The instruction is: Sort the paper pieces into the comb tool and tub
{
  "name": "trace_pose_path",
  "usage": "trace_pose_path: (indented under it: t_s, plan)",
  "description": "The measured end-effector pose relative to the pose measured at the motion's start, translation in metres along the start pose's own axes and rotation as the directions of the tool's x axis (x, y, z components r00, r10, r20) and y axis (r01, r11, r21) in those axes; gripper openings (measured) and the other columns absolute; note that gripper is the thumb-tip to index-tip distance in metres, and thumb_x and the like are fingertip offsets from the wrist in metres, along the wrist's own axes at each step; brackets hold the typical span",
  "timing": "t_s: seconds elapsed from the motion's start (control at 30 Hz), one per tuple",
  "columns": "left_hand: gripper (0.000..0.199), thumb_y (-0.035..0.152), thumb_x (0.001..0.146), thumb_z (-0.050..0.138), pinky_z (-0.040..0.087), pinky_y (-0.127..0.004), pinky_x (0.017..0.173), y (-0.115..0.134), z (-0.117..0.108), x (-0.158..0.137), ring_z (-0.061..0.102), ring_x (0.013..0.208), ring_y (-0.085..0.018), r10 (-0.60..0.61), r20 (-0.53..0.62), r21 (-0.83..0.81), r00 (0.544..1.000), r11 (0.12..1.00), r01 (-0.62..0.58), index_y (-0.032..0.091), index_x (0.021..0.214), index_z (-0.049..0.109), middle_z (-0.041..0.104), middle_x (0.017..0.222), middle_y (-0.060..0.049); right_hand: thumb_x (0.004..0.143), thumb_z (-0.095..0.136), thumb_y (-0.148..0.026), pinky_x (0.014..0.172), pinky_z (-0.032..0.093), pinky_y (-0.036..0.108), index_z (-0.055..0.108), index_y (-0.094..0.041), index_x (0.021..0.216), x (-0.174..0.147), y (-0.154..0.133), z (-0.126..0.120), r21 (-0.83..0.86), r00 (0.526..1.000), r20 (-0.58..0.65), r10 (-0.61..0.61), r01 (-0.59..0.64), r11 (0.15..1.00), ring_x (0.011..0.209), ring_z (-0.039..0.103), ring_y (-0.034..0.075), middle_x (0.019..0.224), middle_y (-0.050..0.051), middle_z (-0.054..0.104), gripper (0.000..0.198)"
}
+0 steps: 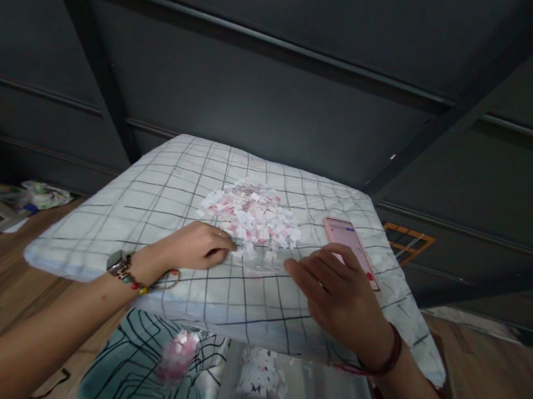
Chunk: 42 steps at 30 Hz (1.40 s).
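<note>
A heap of small white and pink pieces [254, 214], which look like paper tags or little packets, lies on a white checked cloth. At its near left edge is my left hand [201, 246], with its fingers curled in and the tips beside a few pieces; anything between them is hidden. My right hand [337, 295] hovers at the near right side of the heap, fingers loosely bent and reaching left, nothing visible in them. Between the hands, some clear and white pieces [260, 258] are spread in a thin layer.
A pink-edged phone [353, 247] lies partly behind my right hand. Below the table edge, a clear plastic bin [311, 395] holds white pieces, and a pink bundle [178, 354] rests on green patterned fabric [133, 367]. A dark panelled wall [264, 84] stands behind the table.
</note>
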State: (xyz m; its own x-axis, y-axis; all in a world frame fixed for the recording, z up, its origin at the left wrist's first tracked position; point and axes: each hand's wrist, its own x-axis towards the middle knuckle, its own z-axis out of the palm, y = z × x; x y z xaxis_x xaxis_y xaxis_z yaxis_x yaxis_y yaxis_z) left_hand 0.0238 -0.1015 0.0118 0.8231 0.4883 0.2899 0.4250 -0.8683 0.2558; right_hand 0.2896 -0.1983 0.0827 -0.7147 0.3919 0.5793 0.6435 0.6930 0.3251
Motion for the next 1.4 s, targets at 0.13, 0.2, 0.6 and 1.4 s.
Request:
trace_pose_path:
  t_s: [0.13, 0.2, 0.6, 1.4]
  plan:
    - [0.033, 0.018, 0.087, 0.039, 0.054, -0.028, 0.073, 0.0, -0.001, 0.0, 0.069, 0.078, -0.015, 0.004, -0.018, 0.006, 1.0, 1.0, -0.004, 0.018, 0.1, 0.07, 0.076, 0.095, -0.005, 0.083, 0.043, 0.005, 0.078, 0.045, 0.032, 0.063, -0.015, 0.092, -0.006, 0.003, -0.007, 0.021, 1.0, 0.015, -0.003, 0.003, 1.0, 0.068, 0.054, 0.014, 0.068, 0.0, 0.065, 0.03]
    - [0.031, 0.018, 0.086, 0.039, 0.053, -0.028, 0.069, -0.001, -0.001, -0.001, 0.068, 0.073, -0.014, -0.003, -0.047, 0.017, 0.999, 1.0, 0.004, 0.018, 0.097, 0.069, 0.075, 0.089, -0.005, 0.082, 0.044, 0.006, 0.079, 0.045, 0.032, 0.063, -0.015, 0.093, -0.008, 0.005, -0.009, 0.041, 1.0, -0.004, 0.013, -0.012, 0.999, 0.068, 0.054, 0.013, 0.068, 0.0, 0.065, 0.03]
    - [0.022, 0.021, 0.086, 0.04, 0.041, -0.024, 0.055, 0.0, -0.002, 0.0, 0.052, 0.054, -0.01, -0.066, -0.012, 0.021, 0.998, 0.998, 0.066, 0.02, 0.074, 0.059, 0.061, 0.062, 0.001, 0.079, 0.044, 0.006, 0.078, 0.046, 0.033, 0.063, -0.019, 0.098, -0.011, 0.006, -0.002, 0.095, 0.999, -0.011, 0.052, -0.051, 0.994, 0.069, 0.057, 0.013, 0.071, -0.001, 0.066, 0.037]
    - [0.023, 0.021, 0.087, 0.039, 0.04, -0.024, 0.057, -0.001, -0.001, 0.001, 0.053, 0.057, -0.011, -0.072, 0.018, 0.013, 0.997, 0.997, 0.072, 0.02, 0.074, 0.058, 0.062, 0.064, 0.001, 0.083, 0.042, 0.005, 0.074, 0.048, 0.033, 0.065, -0.014, 0.091, -0.02, 0.017, -0.018, -0.007, 0.999, 0.05, 0.005, -0.005, 1.0, 0.068, 0.056, 0.014, 0.069, 0.001, 0.066, 0.031]
